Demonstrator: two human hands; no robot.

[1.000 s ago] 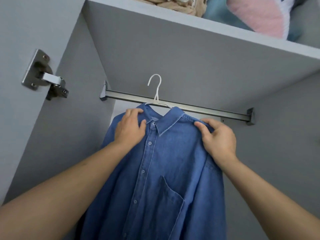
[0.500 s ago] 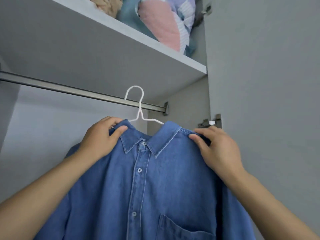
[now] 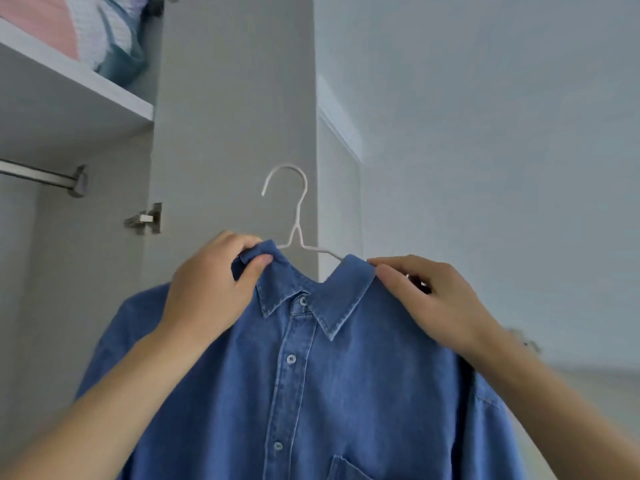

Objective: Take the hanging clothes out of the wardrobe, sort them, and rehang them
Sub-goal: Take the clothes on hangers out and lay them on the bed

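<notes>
A blue denim shirt (image 3: 311, 393) hangs on a white wire hanger (image 3: 294, 216), held up in the air in front of the open wardrobe door. My left hand (image 3: 211, 289) grips the shirt's left shoulder beside the collar, thumb on the front. My right hand (image 3: 436, 303) grips the right shoulder next to the collar. The hanger's hook is free and touches nothing. The wardrobe's metal rail (image 3: 41, 176) is at the far left, with nothing on the part I can see.
The open grey wardrobe door (image 3: 235, 116) stands straight ahead, a hinge (image 3: 145, 220) on its inner edge. Folded pink and light textiles (image 3: 79, 32) lie on the shelf (image 3: 69, 84) above the rail. A pale wall (image 3: 502, 133) fills the right side.
Both hands have carried the shirt and hanger off the rail and out of the wardrobe to the right. The view has swung right, so the rail now sits at the far left.
</notes>
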